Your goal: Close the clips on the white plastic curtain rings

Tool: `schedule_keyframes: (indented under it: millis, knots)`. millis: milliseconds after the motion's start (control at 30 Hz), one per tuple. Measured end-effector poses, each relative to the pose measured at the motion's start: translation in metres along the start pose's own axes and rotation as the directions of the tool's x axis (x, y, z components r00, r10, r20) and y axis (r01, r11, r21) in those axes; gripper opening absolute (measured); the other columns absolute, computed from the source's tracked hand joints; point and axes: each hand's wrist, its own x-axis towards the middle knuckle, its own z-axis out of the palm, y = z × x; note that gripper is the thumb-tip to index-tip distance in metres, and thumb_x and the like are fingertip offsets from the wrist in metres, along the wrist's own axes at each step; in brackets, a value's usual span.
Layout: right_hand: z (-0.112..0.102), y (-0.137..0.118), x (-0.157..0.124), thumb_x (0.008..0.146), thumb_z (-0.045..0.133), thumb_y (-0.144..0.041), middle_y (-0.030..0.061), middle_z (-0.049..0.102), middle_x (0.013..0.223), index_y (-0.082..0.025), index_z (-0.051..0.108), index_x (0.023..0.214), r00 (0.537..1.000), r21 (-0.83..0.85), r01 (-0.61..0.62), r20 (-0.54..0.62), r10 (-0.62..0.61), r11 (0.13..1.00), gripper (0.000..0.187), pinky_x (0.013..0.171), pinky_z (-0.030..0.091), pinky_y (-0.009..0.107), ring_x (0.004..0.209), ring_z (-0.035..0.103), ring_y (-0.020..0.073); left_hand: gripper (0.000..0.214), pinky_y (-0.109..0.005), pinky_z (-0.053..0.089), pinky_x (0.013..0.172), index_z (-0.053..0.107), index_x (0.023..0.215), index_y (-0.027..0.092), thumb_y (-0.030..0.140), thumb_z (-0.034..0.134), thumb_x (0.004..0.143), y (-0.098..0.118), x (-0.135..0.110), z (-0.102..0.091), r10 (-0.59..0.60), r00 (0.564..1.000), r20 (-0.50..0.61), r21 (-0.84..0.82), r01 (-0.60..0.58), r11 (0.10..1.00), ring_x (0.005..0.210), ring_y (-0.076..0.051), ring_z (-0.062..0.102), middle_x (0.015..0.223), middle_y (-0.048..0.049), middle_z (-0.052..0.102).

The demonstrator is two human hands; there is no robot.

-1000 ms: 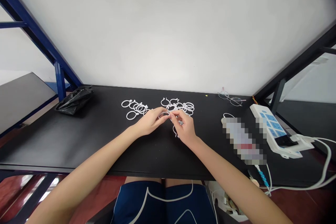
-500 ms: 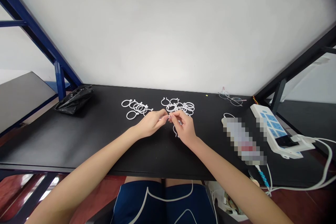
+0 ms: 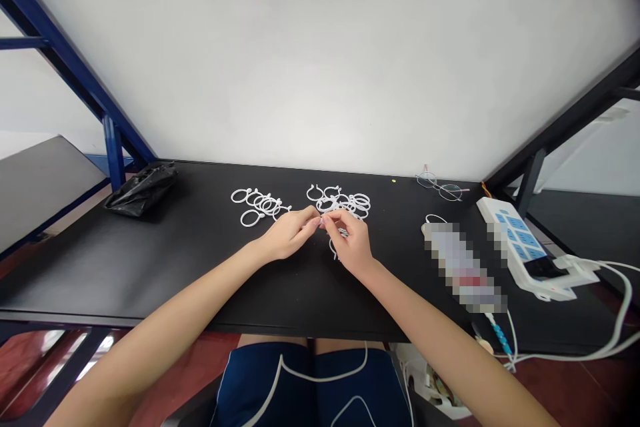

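Over the middle of the black desk (image 3: 295,293), my left hand (image 3: 291,232) and my right hand (image 3: 350,240) meet fingertip to fingertip. Both are closed in a pinch on a small white piece (image 3: 323,221), probably part of a white plastic ring; the fingers cover most of it. Several closed white rings (image 3: 251,218) lie just beyond my left hand. Behind my right hand is a heap of white rings (image 3: 345,203), and at least one there stands open with a gap. Another white ring (image 3: 333,249) is partly hidden under my right hand.
A crumpled black plastic bag (image 3: 143,192) rests at the far left. Eyeglasses (image 3: 440,187) lie at the back right. Nearer on the right are a blurred-out phone-like object (image 3: 465,267) with a cable and a white power strip (image 3: 523,240) with cords. A wall (image 3: 320,80) rises behind the desk.
Hardly anything differs. My fingertips have shifted slightly around the small white piece; both hands stay in the same place, and the rings on the desk have not moved.
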Motion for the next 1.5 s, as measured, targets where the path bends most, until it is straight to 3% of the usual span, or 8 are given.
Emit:
schedule_keyframes:
  millis: [400, 567, 733, 867, 967, 1167, 1367, 1500]
  knots:
    - [0.001, -0.002, 0.001, 0.091, 0.055, -0.023, 0.0016, 0.067, 0.079, -0.020, 0.063, 0.085, 0.998, -0.065, 0.040, -0.041, -0.042, 0.997, 0.010, 0.061, 0.053, 0.024, 0.069, 0.063, 0.0132, 0.036, -0.026, 0.042, 0.064, 0.054, 0.111, 0.018, 0.047, 0.037, 0.097, -0.006, 0.000, -0.002, 0.017, 1.000, 0.009, 0.166, -0.018, 0.986, 0.065, -0.014, 0.055, 0.080, -0.0014, 0.062]
    - [0.000, -0.002, 0.001, 0.091, 0.055, -0.023, 0.0024, 0.068, 0.082, -0.020, 0.063, 0.087, 0.998, -0.060, 0.038, -0.038, -0.040, 0.997, 0.010, 0.062, 0.054, 0.025, 0.072, 0.065, 0.0139, 0.037, -0.025, 0.043, 0.060, 0.048, 0.120, 0.019, 0.046, 0.044, 0.096, -0.007, 0.000, -0.004, 0.045, 0.999, -0.004, 0.244, -0.043, 0.969, 0.067, -0.013, 0.059, 0.099, -0.0045, 0.064]
    - [0.001, -0.001, 0.000, 0.090, 0.055, -0.023, 0.0027, 0.066, 0.082, -0.021, 0.063, 0.088, 0.999, -0.094, 0.044, -0.014, -0.046, 0.995, 0.008, 0.059, 0.054, 0.025, 0.071, 0.063, 0.0140, 0.036, -0.027, 0.049, 0.062, 0.044, 0.126, 0.020, 0.042, 0.042, 0.097, -0.008, 0.001, -0.007, 0.191, 0.979, -0.074, 0.377, -0.150, 0.914, 0.097, -0.021, 0.061, 0.118, -0.0108, 0.059]
    - [0.002, -0.001, 0.001, 0.090, 0.054, -0.023, 0.0029, 0.066, 0.081, -0.021, 0.063, 0.088, 0.998, -0.112, 0.048, -0.024, -0.051, 0.993, 0.009, 0.059, 0.054, 0.025, 0.071, 0.063, 0.0140, 0.034, -0.036, 0.051, 0.080, 0.044, 0.128, 0.016, 0.031, 0.043, 0.098, -0.013, 0.004, -0.009, 0.290, 0.946, -0.143, 0.507, -0.181, 0.842, 0.106, -0.024, 0.055, 0.122, -0.0135, 0.057]
    - [0.001, -0.001, 0.001, 0.090, 0.054, -0.023, 0.0021, 0.066, 0.078, -0.021, 0.063, 0.085, 0.996, -0.121, 0.064, -0.047, -0.070, 0.991, 0.010, 0.059, 0.054, 0.025, 0.069, 0.062, 0.0136, 0.035, -0.042, 0.048, 0.089, 0.045, 0.130, 0.013, 0.023, 0.044, 0.096, -0.019, 0.006, -0.008, 0.276, 0.949, -0.155, 0.605, -0.130, 0.786, 0.107, -0.026, 0.054, 0.126, -0.0152, 0.057]
    - [0.000, -0.001, 0.001, 0.090, 0.053, -0.023, 0.0020, 0.067, 0.078, -0.021, 0.063, 0.084, 0.996, -0.129, 0.073, -0.046, -0.080, 0.989, 0.011, 0.058, 0.053, 0.025, 0.067, 0.062, 0.0132, 0.038, -0.044, 0.044, 0.088, 0.050, 0.131, 0.015, 0.019, 0.045, 0.093, -0.031, 0.005, -0.016, 0.095, 0.976, -0.195, 0.730, 0.080, 0.679, 0.108, -0.030, 0.054, 0.128, -0.0148, 0.058]
    - [0.000, -0.002, 0.001, 0.090, 0.053, -0.023, 0.0021, 0.067, 0.077, -0.021, 0.063, 0.083, 0.997, -0.121, 0.070, -0.036, -0.075, 0.990, 0.012, 0.058, 0.053, 0.025, 0.068, 0.062, 0.0136, 0.035, -0.044, 0.039, 0.085, 0.054, 0.124, 0.015, 0.025, 0.037, 0.095, -0.038, 0.000, -0.046, -0.111, 0.922, -0.372, 0.747, 0.368, 0.554, 0.105, -0.033, 0.056, 0.127, -0.0165, 0.057]
    - [0.000, -0.002, 0.000, 0.091, 0.052, -0.026, 0.0025, 0.067, 0.077, -0.022, 0.062, 0.083, 0.998, -0.124, 0.062, -0.027, -0.065, 0.990, 0.014, 0.058, 0.053, 0.026, 0.068, 0.062, 0.0142, 0.035, -0.045, 0.038, 0.080, 0.058, 0.116, 0.013, 0.026, 0.033, 0.095, -0.045, -0.004, -0.051, -0.216, 0.902, -0.374, 0.761, 0.432, 0.484, 0.100, -0.036, 0.056, 0.115, -0.0199, 0.062]
